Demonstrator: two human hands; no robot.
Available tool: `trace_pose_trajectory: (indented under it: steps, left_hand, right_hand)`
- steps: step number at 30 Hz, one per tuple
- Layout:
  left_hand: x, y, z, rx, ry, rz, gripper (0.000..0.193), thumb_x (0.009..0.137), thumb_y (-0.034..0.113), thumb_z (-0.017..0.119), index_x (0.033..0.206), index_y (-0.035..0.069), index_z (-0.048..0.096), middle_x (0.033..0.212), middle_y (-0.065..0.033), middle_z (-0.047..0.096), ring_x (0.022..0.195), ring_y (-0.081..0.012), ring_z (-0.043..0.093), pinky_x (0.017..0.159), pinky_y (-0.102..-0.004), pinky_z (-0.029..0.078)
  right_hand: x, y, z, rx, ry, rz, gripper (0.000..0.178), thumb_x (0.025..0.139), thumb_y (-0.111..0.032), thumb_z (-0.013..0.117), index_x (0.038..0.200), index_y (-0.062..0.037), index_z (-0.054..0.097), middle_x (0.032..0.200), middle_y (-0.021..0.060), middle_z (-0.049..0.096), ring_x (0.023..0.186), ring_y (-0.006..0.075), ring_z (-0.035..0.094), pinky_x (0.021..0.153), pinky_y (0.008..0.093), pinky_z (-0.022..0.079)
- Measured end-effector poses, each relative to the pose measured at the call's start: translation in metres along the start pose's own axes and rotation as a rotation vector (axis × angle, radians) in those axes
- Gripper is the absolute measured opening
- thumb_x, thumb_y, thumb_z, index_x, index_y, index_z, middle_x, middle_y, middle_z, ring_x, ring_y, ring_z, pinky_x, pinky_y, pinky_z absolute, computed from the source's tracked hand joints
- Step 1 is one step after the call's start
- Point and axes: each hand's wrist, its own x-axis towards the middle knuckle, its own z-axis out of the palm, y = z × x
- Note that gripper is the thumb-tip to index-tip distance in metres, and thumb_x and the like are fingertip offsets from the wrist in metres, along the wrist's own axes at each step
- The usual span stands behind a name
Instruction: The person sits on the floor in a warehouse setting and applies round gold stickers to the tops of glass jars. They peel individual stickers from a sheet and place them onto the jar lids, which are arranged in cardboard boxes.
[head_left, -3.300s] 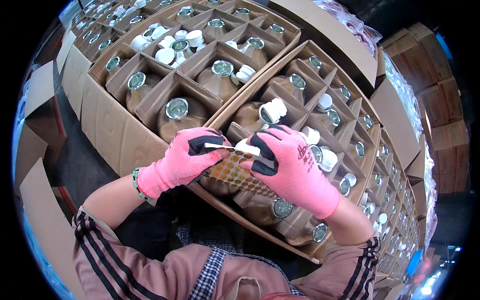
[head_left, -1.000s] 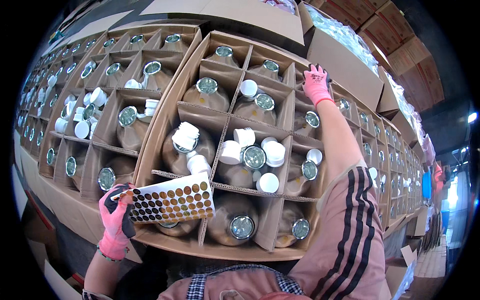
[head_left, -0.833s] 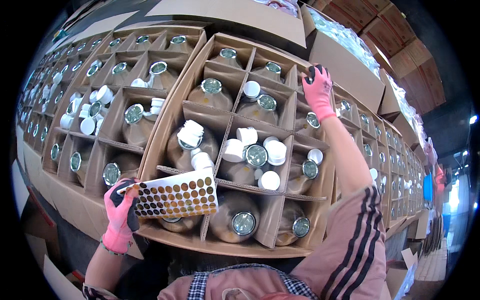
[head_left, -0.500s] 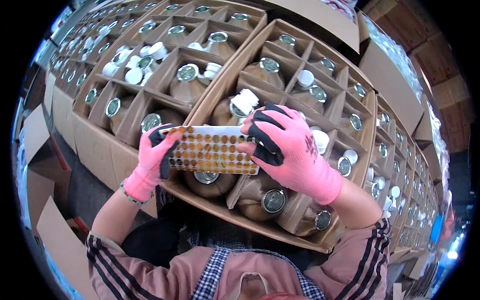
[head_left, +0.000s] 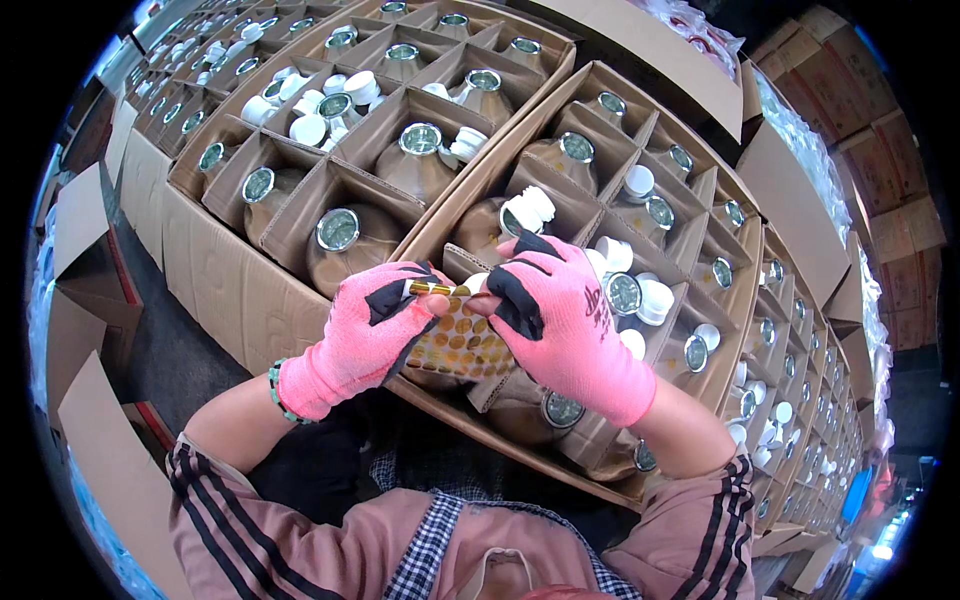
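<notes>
A sheet of round gold stickers [head_left: 460, 348] is pinched between my hands above the near part of an open carton. My left hand [head_left: 365, 325], in a pink glove with black fingertips, closes on its left upper corner. My right hand [head_left: 570, 325], gloved alike, grips the upper edge towards the right with thumb and fingers. Along the top the sheet is bent over, showing a narrow strip of stickers. Beneath and around it stand wide bottles with shiny silvery mouths, such as one bottle [head_left: 563, 408] just below my right hand. A stack of white caps [head_left: 527, 211] rests by a bottle mouth beyond my hands.
Cardboard dividers separate the bottles in the near carton [head_left: 610, 490]. Another carton [head_left: 230, 300] of bottles adjoins on the left, with loose white caps [head_left: 310, 128] among them. More cartons run off to both sides. Opened box flaps [head_left: 110, 420] stick up at the left.
My hands have drawn closer together, the left moving right. The sheet, flat before, is now bent along its top edge. The view has shifted slightly.
</notes>
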Motion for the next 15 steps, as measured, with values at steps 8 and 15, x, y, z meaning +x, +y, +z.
trace_pose_trajectory:
  steps: [8,15]
  left_hand:
    - [-0.003,0.005,-0.007,-0.077,-0.053,-0.185,0.022,0.080,0.010,0.054,0.096,-0.005,0.054,0.094,-0.0092,0.058,0.086,-0.0142,0.054,0.079,-0.0280,0.043]
    - [-0.003,0.004,-0.001,-0.215,0.062,-0.213,0.019,0.080,0.011,0.059,0.091,-0.003,0.056,0.081,-0.0005,0.058,0.075,-0.0050,0.051,0.068,-0.0198,0.042]
  right_hand:
    - [-0.003,0.003,0.002,-0.038,0.162,-0.215,0.024,0.059,-0.009,0.064,0.081,-0.0094,0.055,0.085,0.0050,0.054,0.092,0.0262,0.051,0.078,0.0383,0.039]
    - [-0.002,0.010,0.004,-0.030,0.085,-0.224,0.029,0.059,-0.010,0.061,0.085,-0.0058,0.051,0.088,0.0090,0.052,0.095,0.0290,0.049,0.080,0.0409,0.038]
